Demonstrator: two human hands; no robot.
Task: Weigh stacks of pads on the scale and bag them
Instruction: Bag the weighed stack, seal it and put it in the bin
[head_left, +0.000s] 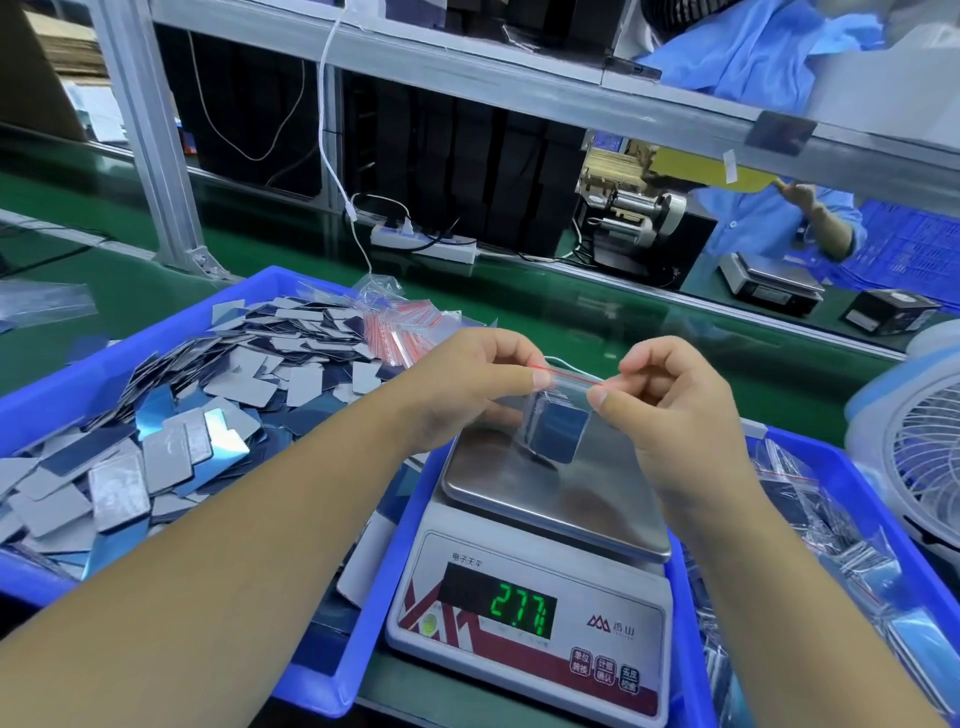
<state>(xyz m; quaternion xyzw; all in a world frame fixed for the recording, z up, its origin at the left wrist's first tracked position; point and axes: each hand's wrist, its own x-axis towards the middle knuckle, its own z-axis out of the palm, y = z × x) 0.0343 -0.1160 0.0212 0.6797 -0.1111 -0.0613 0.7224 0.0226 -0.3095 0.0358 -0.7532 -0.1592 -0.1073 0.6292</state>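
Aluminium shelf frame (150, 135) stands on a green workbench (597, 312)

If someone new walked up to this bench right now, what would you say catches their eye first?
Probably the two hands in the middle: the left hand and right hand each pinch one end of the red-striped top of a small clear bag holding a stack of pads, just above the scale. Next comes the scale's glowing green display at the front, then the blue tray on the left, heaped with loose grey and blue pads.
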